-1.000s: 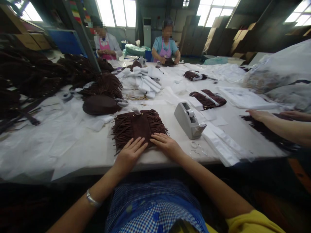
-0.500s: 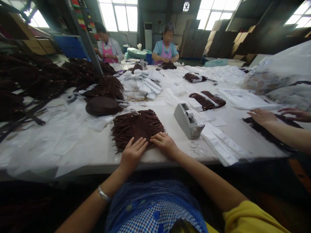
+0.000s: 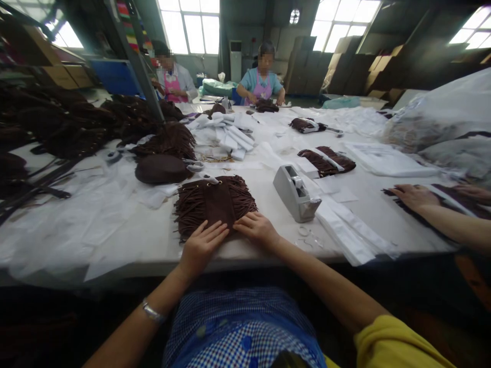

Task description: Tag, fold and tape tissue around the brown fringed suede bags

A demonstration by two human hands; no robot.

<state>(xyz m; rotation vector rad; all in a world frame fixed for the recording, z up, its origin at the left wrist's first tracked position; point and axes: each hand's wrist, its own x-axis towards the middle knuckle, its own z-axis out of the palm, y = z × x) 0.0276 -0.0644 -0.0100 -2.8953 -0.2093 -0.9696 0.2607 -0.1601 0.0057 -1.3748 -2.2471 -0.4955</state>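
Note:
A dark brown fringed bag (image 3: 219, 202) lies flat at the table's front edge, its fringe spread out to both sides. Small metal eyelets and a white-wrapped piece show along its far edge. My left hand (image 3: 201, 248) rests on the near edge of its smooth middle panel, fingers stretched out. Beside it, my right hand (image 3: 259, 230) touches the lower right of the panel and the fringe, fingers slightly bent and laid across it. Neither hand is lifting the bag. Right of it stands a grey tape dispenser (image 3: 295, 194).
White strips (image 3: 345, 230) lie right of the dispenser. Another person's hands (image 3: 416, 197) work on a dark fringed piece at the right. A round brown bag (image 3: 163, 168) and a brown heap (image 3: 49, 122) are at left. Two people sit across the table.
Both my hands have slid slightly toward me along the bag. At the right, the neighbour's hands now lie on the dark piece, where a white strip shows. The bag stays flat.

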